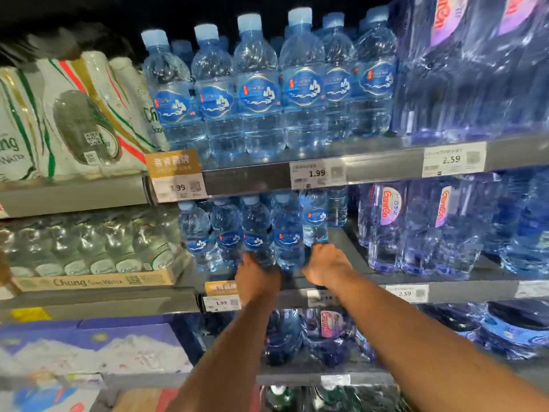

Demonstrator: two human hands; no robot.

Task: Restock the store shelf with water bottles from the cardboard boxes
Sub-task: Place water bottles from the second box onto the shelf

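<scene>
Both my arms reach up to the middle shelf (350, 239). My left hand (257, 276) grips the base of a blue-labelled water bottle (257, 233) standing in the front row there. To its right, my right hand (325, 264) holds the bottom of another water bottle (315, 218), which is lifted a little above the shelf floor beside the row. Several matching bottles (219, 233) stand along the same shelf. A full row of larger bottles (258, 87) fills the shelf above.
Shrink-wrapped packs of big Ganten bottles (421, 224) crowd the right side of the shelves. Chang soda water packs (83, 114) and a Chang tray (92, 281) sit at the left. Price tags (312, 173) line the shelf edges. A printed carton (89, 352) lies at lower left.
</scene>
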